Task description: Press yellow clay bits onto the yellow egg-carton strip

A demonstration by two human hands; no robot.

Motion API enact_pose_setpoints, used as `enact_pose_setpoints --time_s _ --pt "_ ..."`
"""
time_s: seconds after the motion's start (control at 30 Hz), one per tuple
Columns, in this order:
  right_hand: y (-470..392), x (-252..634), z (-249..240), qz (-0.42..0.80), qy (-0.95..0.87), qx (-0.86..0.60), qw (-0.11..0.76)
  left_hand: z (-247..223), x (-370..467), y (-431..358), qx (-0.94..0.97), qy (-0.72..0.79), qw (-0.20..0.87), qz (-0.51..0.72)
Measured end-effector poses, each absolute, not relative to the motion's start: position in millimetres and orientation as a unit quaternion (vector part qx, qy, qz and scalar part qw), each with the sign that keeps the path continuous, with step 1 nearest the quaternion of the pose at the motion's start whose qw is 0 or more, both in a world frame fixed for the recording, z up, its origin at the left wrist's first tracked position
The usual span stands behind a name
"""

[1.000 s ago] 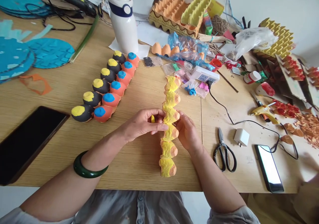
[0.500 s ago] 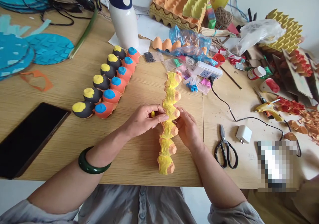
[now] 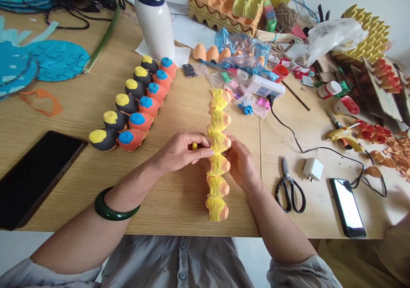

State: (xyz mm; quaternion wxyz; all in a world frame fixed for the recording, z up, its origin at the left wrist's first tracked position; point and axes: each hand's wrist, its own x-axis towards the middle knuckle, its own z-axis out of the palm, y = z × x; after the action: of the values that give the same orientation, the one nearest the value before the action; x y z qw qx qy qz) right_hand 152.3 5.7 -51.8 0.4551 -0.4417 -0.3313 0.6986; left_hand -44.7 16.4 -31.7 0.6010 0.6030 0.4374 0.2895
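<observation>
- A person's left hand (image 3: 184,151) pinches the left edge of a yellow-coated egg-carton strip (image 3: 218,165) between thumb and fingers, with a small yellow lump (image 3: 194,146) tucked in the curled fingers.
- The right hand (image 3: 241,162) rests its fingers against the strip's opposite side; its fingertips are partly hidden, so whether they close on it cannot be told.
- The strip stands between the two hands, above the wooden table (image 3: 179,202) in this view, its row of cups running away from the person and their orange tips facing right.
- A dark green bangle (image 3: 117,211) circles the left forearm.
- Left of the hands sits a painted egg carton (image 3: 137,104), one row black with yellow caps, the other orange-red with blue caps, near a large dark tablet (image 3: 40,177).
- To the right lie black-handled scissors (image 3: 290,185), a white charger (image 3: 313,169) and a phone (image 3: 347,208) with a lit screen.
- Beyond the strip, a white power strip (image 3: 265,86) lies among small bags of coloured clay (image 3: 246,109), near a blue plastic bag (image 3: 253,53).
</observation>
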Motion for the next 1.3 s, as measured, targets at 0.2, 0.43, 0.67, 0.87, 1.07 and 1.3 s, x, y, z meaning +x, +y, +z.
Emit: enact_pose_setpoints --time_s 0.2,0.43,0.67,0.87,1.07,1.3 --pt "5.4 152.4 -51.4 0.692 -0.338 -0.450 0.452 -29.3 -44.2 17.8 0.579 0.419 0.639 0.283" --pt "4.6 150.7 -48.9 0.690 -0.331 -0.450 0.461 -30.6 -44.6 17.6 0.575 0.411 0.643 0.295" --pt "4.5 150.1 -48.1 0.700 -0.315 -0.445 0.461 -29.0 -44.4 20.2 0.574 0.415 0.644 0.289" --pt "3.5 150.0 -46.4 0.684 -0.325 -0.459 0.464 -38.8 -43.1 22.3 0.493 0.451 0.672 0.321" --pt "4.6 151.7 -53.9 0.618 -0.424 -0.480 0.457 -43.8 -46.4 24.7 0.483 0.503 0.629 0.345" --pt "7.0 152.0 -75.4 0.623 -0.433 -0.435 0.485 -47.9 -48.9 22.8 0.509 0.548 0.566 0.347"
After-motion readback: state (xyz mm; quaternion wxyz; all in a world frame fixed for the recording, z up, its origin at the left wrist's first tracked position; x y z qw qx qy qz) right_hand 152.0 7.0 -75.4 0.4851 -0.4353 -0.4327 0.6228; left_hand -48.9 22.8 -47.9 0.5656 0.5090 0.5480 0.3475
